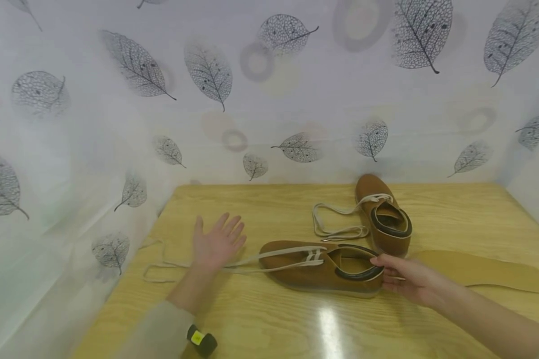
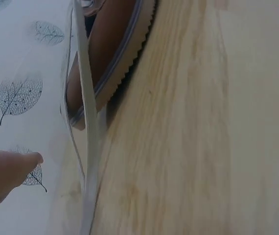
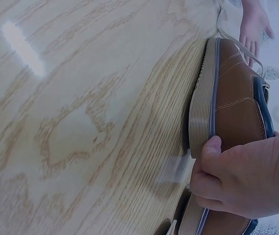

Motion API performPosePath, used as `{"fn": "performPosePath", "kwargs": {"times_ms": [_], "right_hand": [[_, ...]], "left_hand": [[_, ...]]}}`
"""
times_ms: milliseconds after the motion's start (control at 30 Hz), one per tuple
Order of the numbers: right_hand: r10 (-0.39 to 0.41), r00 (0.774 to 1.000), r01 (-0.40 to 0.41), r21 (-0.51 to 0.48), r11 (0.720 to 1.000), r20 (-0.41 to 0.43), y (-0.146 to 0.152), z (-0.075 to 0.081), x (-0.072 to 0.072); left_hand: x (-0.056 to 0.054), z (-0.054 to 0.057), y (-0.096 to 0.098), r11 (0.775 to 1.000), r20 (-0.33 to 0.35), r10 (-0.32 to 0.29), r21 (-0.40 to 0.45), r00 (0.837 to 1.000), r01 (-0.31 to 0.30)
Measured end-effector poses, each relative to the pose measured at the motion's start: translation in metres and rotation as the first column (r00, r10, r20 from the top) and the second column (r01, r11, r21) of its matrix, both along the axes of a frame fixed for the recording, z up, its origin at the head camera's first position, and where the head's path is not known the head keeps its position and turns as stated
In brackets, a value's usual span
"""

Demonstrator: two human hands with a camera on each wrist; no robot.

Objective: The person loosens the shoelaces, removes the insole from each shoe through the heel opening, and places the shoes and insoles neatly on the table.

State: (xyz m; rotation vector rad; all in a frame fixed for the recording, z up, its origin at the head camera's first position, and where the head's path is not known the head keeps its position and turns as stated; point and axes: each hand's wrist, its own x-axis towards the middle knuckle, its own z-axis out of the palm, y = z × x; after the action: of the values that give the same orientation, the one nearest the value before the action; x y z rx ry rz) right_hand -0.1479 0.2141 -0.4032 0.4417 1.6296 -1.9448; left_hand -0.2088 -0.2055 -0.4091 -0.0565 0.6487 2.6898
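A brown lace-up shoe (image 1: 292, 276) lies on the wooden table with its toe to the left. My right hand (image 1: 408, 281) holds it at the heel, the thumb at the dark collar in the head view. Up close in the right wrist view, the right hand (image 3: 247, 178) covers part of the heel. My left hand (image 1: 217, 247) is spread with straight fingers, palm showing, left of the toe. Loosened pale laces (image 1: 262, 257) stretch leftward from the eyelets, passing by the left hand. The left wrist view shows a thumb (image 2: 10, 171) apart from the lace (image 2: 88, 122).
Behind stands the second brown shoe (image 1: 373, 192), its lace (image 1: 321, 232) looped to the left. A tan insole (image 1: 485, 269) lies to the right. Leaf-printed sheeting (image 1: 269, 99) borders the table (image 1: 251, 319) at back and sides.
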Motion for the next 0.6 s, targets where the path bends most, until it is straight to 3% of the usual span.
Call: {"fn": "performPosePath", "kwargs": {"times_ms": [133, 267, 400, 433, 500, 600], "right_hand": [[0.005, 1.0, -0.005, -0.005, 1.0, -0.008, 0.001, -0.001, 0.0], [0.007, 1.0, -0.007, -0.005, 1.0, -0.007, 0.001, -0.001, 0.001], [0.003, 1.0, -0.003, 0.0, 1.0, -0.007, 0.001, -0.001, 0.001], [0.002, 1.0, -0.002, 0.0, 1.0, -0.006, 0.001, 0.0, 0.001], [0.003, 1.0, -0.003, 0.002, 1.0, -0.006, 0.001, 0.0, 0.0], [0.002, 1.0, -0.002, -0.003, 1.0, -0.003, 0.0, 0.0, 0.0]], "left_hand": [[-0.002, 0.004, 0.016, 0.992, -0.082, 0.007, -0.127, 0.997, -0.018], [-0.004, 0.003, 0.033, 0.972, -0.143, -0.04, -0.236, 0.989, 0.006], [-0.005, -0.004, 0.046, 0.92, -0.176, -0.102, -0.392, 0.979, 0.025], [-0.005, -0.005, 0.049, 0.898, -0.188, -0.118, -0.439, 0.975, 0.024], [-0.006, -0.01, 0.055, 0.833, -0.213, -0.16, -0.553, 0.964, 0.016], [-0.007, -0.016, 0.064, 0.673, -0.248, -0.25, -0.739, 0.936, -0.016]]}}
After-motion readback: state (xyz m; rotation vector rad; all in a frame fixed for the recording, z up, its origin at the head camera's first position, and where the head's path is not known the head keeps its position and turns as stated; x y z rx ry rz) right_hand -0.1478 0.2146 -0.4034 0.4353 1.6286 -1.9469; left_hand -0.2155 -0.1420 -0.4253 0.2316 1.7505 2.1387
